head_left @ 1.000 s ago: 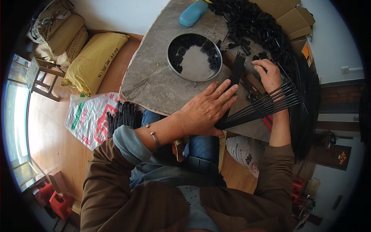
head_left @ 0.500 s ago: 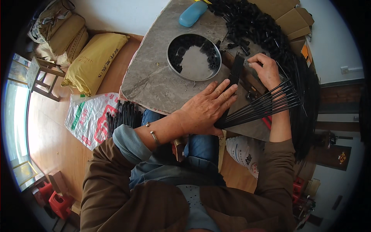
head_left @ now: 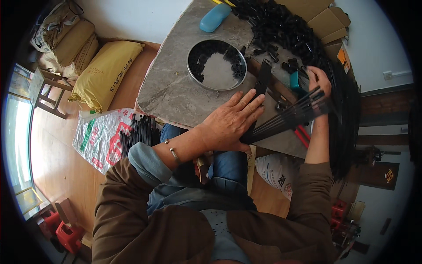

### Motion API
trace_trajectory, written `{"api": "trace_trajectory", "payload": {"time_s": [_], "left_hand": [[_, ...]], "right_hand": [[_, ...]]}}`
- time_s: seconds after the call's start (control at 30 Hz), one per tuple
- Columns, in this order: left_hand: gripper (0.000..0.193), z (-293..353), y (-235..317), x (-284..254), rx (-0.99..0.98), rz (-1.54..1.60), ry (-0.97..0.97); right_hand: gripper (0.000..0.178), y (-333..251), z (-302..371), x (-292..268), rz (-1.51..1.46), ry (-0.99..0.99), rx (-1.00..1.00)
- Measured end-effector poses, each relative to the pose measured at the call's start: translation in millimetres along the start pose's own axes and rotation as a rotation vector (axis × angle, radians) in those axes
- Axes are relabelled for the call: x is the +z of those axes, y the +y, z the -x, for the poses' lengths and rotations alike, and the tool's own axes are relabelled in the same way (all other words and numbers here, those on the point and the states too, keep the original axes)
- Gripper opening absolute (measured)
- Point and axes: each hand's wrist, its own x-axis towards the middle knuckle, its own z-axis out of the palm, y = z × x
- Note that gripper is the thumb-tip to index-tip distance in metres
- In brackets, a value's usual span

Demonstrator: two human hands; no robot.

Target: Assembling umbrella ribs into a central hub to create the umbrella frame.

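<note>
My left hand lies flat with its fingers stretched over a bundle of thin black rods, pressing it to the stone-look tabletop. From under that palm more black rods fan out to the right, crossing in front of my right wrist. My right hand is beyond them, fingers curled together; whatever they pinch, if anything, is too small to make out. Close to its fingertips is a teal block-like thing. A round metal-rimmed pan with short black tubular pieces inside stands left of the bundle.
Black tubular pieces are heaped at the back right, and long black rods along the right edge. A blue case lies at the back. Red handles show near the front edge. A yellow sack rests on the floor left.
My right hand has moved right, and the teal thing now shows beside it. The fanned rods have shifted and look blurred. My left hand stays flat on the bundle.
</note>
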Motion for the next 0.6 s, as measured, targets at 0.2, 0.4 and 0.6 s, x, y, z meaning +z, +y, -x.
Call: {"api": "trace_trajectory", "payload": {"time_s": [0.2,0.4,0.6], "left_hand": [[0.098,12.7,12.4,-5.6,0.025,0.024,-0.054],[0.101,13.3,12.8,-4.3,0.024,0.025,-0.068],[0.102,13.0,13.1,-4.3,0.015,0.024,-0.071]], "right_hand": [[0.018,56.8,22.3,-35.2,0.198,-0.293,0.27],[0.016,49.6,18.8,-32.3,0.337,-0.309,0.197],[0.014,46.9,20.1,-41.2,0.336,-0.25,0.214]]}}
